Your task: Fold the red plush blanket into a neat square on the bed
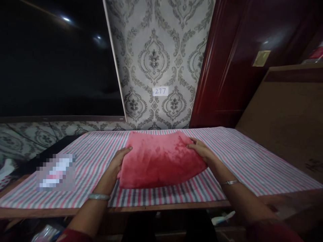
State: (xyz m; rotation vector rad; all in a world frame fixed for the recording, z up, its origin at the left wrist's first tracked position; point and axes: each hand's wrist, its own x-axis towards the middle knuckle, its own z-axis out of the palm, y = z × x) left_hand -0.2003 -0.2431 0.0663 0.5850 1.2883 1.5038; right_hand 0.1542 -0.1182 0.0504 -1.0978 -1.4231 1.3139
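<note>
A folded red-pink cloth (158, 159) with a plush, velvety surface is held between my two hands over the striped tablecloth (242, 161). My left hand (119, 159) grips its left edge, thumb on top and the other fingers hidden underneath. At the right edge, my right hand (200, 149) pinches the cloth with the thumb on its upper face. Darker patches run across the nap on the right and front. Its front edge hangs a little toward me. What the cloth is cannot be told from its folded shape.
A blurred-out item (56, 172) lies on the left of the table. Behind stand a large dark television screen (58, 64) and a patterned wall bearing a paper label (160, 91). A cardboard box (285, 111) borders the right side. The wooden table edge (161, 206) runs in front.
</note>
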